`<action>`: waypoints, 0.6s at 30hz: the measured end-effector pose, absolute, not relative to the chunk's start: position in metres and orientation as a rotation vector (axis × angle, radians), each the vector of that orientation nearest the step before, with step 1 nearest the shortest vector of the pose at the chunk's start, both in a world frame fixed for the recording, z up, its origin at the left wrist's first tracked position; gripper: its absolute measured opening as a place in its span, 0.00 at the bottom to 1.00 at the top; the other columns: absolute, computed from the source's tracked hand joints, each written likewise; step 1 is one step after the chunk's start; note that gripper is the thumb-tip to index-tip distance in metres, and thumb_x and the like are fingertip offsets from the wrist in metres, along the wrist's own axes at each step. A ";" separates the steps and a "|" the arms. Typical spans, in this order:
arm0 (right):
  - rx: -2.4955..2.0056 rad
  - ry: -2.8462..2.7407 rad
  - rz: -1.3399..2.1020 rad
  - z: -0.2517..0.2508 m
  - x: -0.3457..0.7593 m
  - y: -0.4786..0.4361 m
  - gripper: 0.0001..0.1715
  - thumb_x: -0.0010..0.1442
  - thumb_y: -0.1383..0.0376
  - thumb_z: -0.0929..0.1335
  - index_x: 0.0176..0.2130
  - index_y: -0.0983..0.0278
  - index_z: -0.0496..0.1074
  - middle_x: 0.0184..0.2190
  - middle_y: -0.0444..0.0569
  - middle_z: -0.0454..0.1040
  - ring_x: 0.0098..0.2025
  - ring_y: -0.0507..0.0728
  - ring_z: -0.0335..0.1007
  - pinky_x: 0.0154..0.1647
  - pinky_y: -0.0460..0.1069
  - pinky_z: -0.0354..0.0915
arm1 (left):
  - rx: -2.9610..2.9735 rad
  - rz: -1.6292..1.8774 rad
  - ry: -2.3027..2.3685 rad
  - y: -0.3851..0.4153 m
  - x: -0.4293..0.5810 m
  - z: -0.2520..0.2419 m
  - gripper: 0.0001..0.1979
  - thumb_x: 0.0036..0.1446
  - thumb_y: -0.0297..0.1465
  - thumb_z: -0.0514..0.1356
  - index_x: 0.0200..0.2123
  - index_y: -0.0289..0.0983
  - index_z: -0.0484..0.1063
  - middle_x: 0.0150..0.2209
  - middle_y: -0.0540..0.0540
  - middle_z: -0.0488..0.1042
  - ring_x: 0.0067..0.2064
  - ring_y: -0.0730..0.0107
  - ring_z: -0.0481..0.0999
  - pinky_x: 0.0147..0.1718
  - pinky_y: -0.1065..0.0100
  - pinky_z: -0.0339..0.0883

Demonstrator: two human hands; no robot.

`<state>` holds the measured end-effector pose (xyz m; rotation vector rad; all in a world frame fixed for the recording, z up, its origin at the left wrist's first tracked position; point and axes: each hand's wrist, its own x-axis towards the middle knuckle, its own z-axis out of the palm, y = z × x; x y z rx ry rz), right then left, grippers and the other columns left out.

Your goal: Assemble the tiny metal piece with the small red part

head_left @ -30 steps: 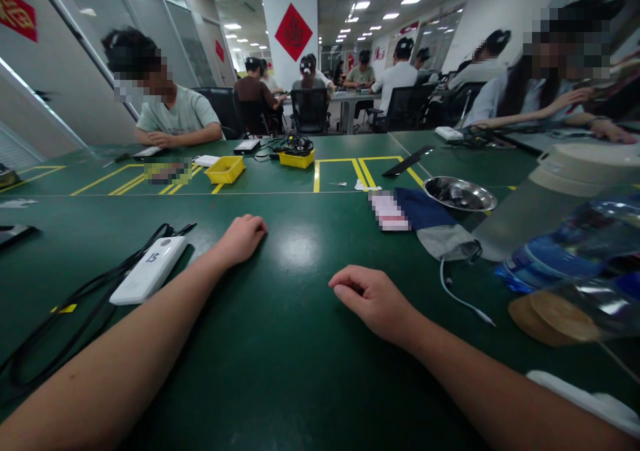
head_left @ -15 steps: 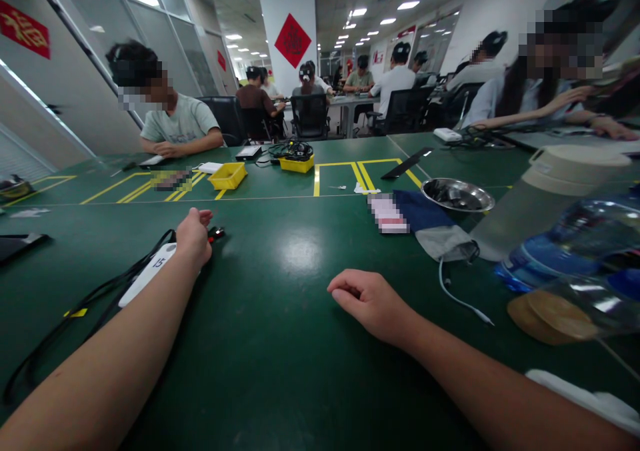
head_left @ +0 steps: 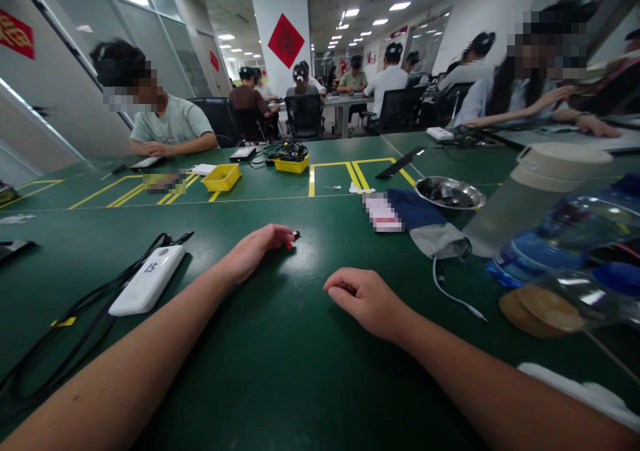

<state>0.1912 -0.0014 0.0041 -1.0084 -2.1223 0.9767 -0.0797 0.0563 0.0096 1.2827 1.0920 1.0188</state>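
Observation:
My left hand (head_left: 255,251) is near the middle of the green table (head_left: 300,371), its fingers closed on a small black and red object (head_left: 294,238) that pokes out past the fingertips, too small to name. To the right, my right hand (head_left: 363,298) rests on the tabletop with its fingers curled in; whatever they may enclose is hidden. A white power bank (head_left: 149,280) marked 15 lies left of my left forearm, beside black cables (head_left: 90,298).
Beyond my hands are two yellow trays (head_left: 221,178), a pink and white item (head_left: 383,212), a blue and grey pouch (head_left: 425,221) and a metal bowl (head_left: 450,192). Bottles (head_left: 555,238) and a large jug (head_left: 530,191) crowd the right. People sit around the tables.
My left hand has moved right, away from the power bank, carrying the small black and red object. My right hand has stayed in place. The view has shifted slightly.

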 end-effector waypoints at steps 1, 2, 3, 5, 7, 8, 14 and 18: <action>-1.007 -2.122 0.974 0.004 0.191 -0.001 0.08 0.61 0.68 0.66 0.37 0.64 0.76 0.31 0.46 0.77 0.33 0.53 0.72 0.35 0.48 0.63 | 1.343 0.942 1.035 0.049 -0.069 0.011 0.22 0.65 0.43 0.51 0.51 0.33 0.72 0.50 0.36 0.76 0.53 0.56 0.74 0.56 0.55 0.60; -1.003 -2.119 0.969 0.004 0.191 -0.002 0.08 0.61 0.68 0.66 0.36 0.64 0.76 0.31 0.46 0.77 0.33 0.53 0.72 0.35 0.48 0.63 | 1.382 0.877 0.971 0.042 -0.061 0.012 0.23 0.66 0.44 0.50 0.53 0.34 0.71 0.51 0.36 0.75 0.54 0.55 0.73 0.55 0.55 0.61; -1.000 -2.113 0.965 0.004 0.191 -0.001 0.08 0.61 0.68 0.66 0.36 0.64 0.76 0.31 0.46 0.77 0.33 0.53 0.72 0.35 0.48 0.63 | 1.427 0.822 0.928 0.037 -0.053 0.013 0.24 0.66 0.44 0.48 0.54 0.34 0.70 0.52 0.36 0.75 0.54 0.54 0.73 0.54 0.54 0.63; -1.000 -2.095 0.963 0.004 0.191 -0.001 0.08 0.61 0.68 0.66 0.36 0.64 0.76 0.31 0.46 0.77 0.33 0.53 0.72 0.36 0.48 0.63 | 1.620 0.807 0.994 0.030 -0.044 0.014 0.23 0.66 0.43 0.48 0.54 0.36 0.69 0.54 0.37 0.73 0.55 0.55 0.72 0.55 0.53 0.62; -1.011 -2.079 0.967 0.005 0.190 -0.001 0.08 0.61 0.68 0.66 0.36 0.64 0.76 0.31 0.45 0.77 0.32 0.53 0.71 0.35 0.48 0.63 | 1.900 0.824 1.163 0.031 -0.040 0.013 0.22 0.66 0.43 0.49 0.56 0.38 0.68 0.59 0.39 0.69 0.60 0.55 0.67 0.61 0.52 0.56; -1.016 -2.075 0.969 0.005 0.190 -0.001 0.07 0.61 0.68 0.66 0.36 0.64 0.76 0.30 0.45 0.77 0.32 0.53 0.71 0.35 0.48 0.63 | 2.029 0.807 1.245 0.034 -0.039 0.010 0.23 0.66 0.43 0.49 0.58 0.38 0.67 0.62 0.39 0.66 0.64 0.55 0.62 0.63 0.52 0.51; -1.057 -2.007 0.959 0.003 0.189 0.001 0.08 0.61 0.66 0.65 0.35 0.64 0.75 0.28 0.44 0.75 0.30 0.53 0.70 0.33 0.48 0.63 | 2.409 0.475 1.423 0.056 -0.042 -0.006 0.30 0.67 0.44 0.46 0.67 0.35 0.54 0.70 0.35 0.49 0.70 0.54 0.47 0.66 0.50 0.43; -1.246 -1.821 0.780 -0.006 0.192 0.004 0.10 0.61 0.67 0.64 0.41 0.62 0.73 0.29 0.45 0.72 0.30 0.54 0.68 0.34 0.48 0.63 | 2.547 0.455 1.283 0.047 -0.040 0.001 0.25 0.65 0.41 0.52 0.62 0.38 0.62 0.63 0.38 0.63 0.65 0.56 0.59 0.63 0.54 0.51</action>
